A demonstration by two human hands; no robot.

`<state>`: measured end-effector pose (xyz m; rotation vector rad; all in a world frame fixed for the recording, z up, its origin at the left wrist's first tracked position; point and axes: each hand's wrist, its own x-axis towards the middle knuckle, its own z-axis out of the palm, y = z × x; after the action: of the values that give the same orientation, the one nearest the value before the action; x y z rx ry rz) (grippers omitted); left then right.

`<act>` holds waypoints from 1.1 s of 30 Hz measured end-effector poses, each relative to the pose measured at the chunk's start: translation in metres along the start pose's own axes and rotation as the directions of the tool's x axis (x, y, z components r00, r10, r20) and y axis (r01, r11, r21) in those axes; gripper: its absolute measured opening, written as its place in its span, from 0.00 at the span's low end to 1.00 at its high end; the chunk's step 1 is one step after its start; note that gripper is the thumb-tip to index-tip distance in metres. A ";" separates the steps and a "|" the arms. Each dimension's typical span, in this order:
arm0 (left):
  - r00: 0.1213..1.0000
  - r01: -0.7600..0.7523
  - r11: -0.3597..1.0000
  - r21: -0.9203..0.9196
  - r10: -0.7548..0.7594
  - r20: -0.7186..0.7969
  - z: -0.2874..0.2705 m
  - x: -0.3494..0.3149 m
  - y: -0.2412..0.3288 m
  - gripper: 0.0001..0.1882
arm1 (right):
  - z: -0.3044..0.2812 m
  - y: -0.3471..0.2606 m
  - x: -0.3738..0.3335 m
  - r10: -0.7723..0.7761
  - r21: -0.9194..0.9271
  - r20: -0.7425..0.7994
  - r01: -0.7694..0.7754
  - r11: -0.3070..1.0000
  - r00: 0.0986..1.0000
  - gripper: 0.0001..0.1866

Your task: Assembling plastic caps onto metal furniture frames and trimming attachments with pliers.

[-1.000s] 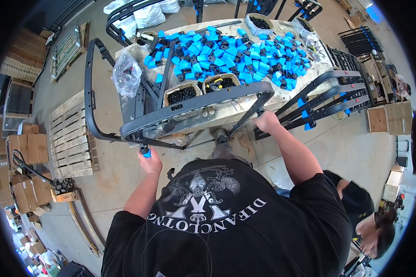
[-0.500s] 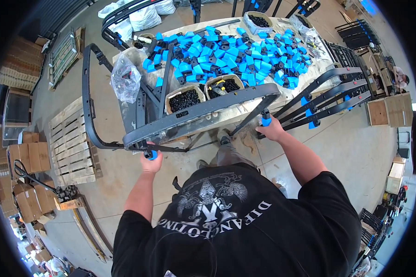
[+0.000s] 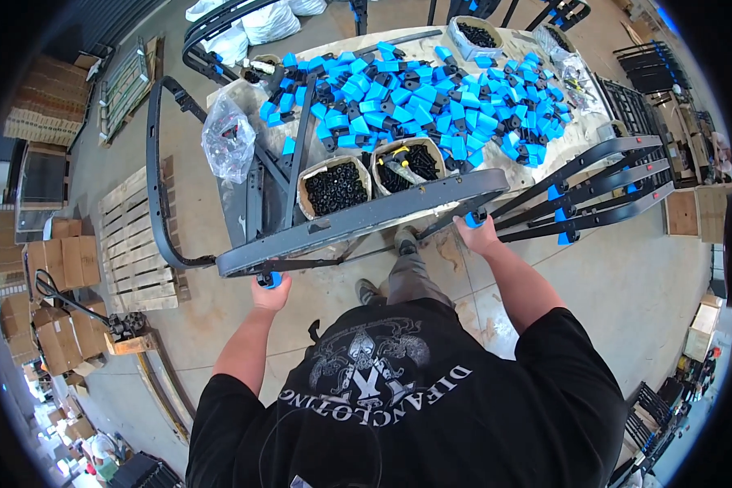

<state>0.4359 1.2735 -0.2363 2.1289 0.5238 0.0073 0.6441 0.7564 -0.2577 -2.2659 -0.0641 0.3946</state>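
A dark grey metal tube frame (image 3: 358,221) with rounded corners stands between me and the table, its long front bar crossing before the bins. My left hand (image 3: 270,294) is wrapped round a blue-and-black end piece (image 3: 269,281) under the bar's left end. On the right, my right hand (image 3: 478,236) grips another blue-and-black end piece (image 3: 475,218) below the right corner. Both hands are closed; some fingertips are hidden behind the pieces. A clear plastic bag (image 3: 228,140) hangs by the frame's left side.
Many blue-and-black plastic pieces (image 3: 419,102) cover the table (image 3: 256,106). Two bins of small black parts (image 3: 334,189) stand at its near edge, one with a yellow-and-black tool (image 3: 400,158) on top. More frames (image 3: 602,191) lean at right. A wooden pallet (image 3: 138,244) and a pallet jack (image 3: 130,333) are at left.
The frame's front bar has come down and nearer to me, most at its right corner. Both hands keep their grip and have shifted slightly left against the table. The view has turned a little.
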 end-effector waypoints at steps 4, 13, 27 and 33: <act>0.993 -0.120 0.930 0.346 0.119 0.024 -0.008 -0.004 -0.007 0.27 | -0.008 -0.023 0.002 -0.115 0.147 0.116 0.098 0.984 0.987 0.28; 0.993 -0.004 0.988 0.153 -0.014 0.118 -0.010 -0.001 0.015 0.29 | -0.004 -0.021 0.002 -0.155 0.098 -0.064 0.161 0.982 0.986 0.24; 0.990 0.139 0.955 0.261 -0.129 -0.055 -0.094 -0.055 0.057 0.29 | -0.127 -0.280 -0.079 -0.570 -0.159 -0.623 0.627 0.763 0.536 0.20; 0.948 -0.102 0.995 -0.009 0.094 -0.303 -0.149 -0.053 0.175 0.14 | -0.066 -0.347 -0.005 -0.726 -0.351 -0.491 0.653 0.670 0.481 0.16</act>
<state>0.4221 1.2853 -0.0018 2.1393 0.5905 0.3997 0.6876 0.9392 0.0418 -2.1417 -0.6783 -0.8029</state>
